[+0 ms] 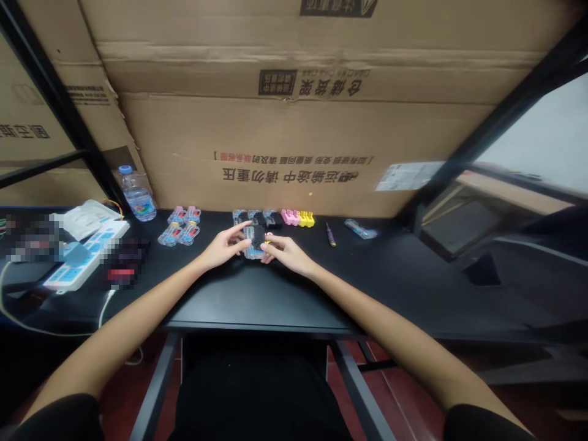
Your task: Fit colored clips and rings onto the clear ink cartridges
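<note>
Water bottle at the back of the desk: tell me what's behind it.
Behind the water bottle stands brown cardboard printed with dark characters. The bottle covers the stretch of cardboard directly behind it, so any print there cannot be seen.

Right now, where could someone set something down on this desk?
On the black desktop, in front of the left hand and right hand, and right of the slim screwdriver. Crowded: around the clear plastic cartridges beside the white power strip.
</note>
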Demonstrator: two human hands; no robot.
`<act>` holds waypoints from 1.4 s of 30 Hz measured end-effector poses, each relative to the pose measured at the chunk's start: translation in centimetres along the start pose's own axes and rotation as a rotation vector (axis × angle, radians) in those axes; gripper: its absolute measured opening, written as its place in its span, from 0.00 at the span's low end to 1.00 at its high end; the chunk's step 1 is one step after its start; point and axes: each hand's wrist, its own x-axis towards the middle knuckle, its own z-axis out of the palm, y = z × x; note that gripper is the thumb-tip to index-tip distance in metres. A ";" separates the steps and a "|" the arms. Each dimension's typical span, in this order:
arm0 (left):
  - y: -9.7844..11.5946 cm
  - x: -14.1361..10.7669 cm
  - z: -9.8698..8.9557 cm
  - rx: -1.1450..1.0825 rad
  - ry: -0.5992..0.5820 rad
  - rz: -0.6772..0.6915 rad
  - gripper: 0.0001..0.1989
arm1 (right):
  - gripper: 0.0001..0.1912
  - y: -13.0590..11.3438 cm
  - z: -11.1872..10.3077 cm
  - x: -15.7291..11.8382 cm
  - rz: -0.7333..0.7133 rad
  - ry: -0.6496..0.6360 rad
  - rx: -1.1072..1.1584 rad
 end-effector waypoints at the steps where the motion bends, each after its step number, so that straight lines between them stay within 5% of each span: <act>1: -0.1 0.0 0.0 0.004 -0.004 0.001 0.38 | 0.25 0.0 0.0 0.0 0.003 0.002 -0.001; 15: 0.6 -0.1 -0.4 0.149 0.072 0.013 0.27 | 0.24 -0.8 0.1 -0.4 -0.086 -0.045 -0.114; 25: 0.7 -0.1 -0.1 0.109 0.013 0.012 0.25 | 0.22 -0.9 0.3 -0.7 -0.084 -0.066 -0.185; 30: 1.1 0.2 -1.1 0.196 0.168 0.062 0.24 | 0.30 -0.9 0.3 -0.5 -0.061 -0.045 -0.059; 35: 1.5 0.2 -3.2 0.535 0.447 0.219 0.19 | 0.30 -0.9 0.1 -0.4 -0.041 -0.068 -0.048; 42: 0.8 -0.1 -5.5 1.057 0.342 0.216 0.14 | 0.28 -0.7 0.0 -0.4 -0.037 -0.089 -0.047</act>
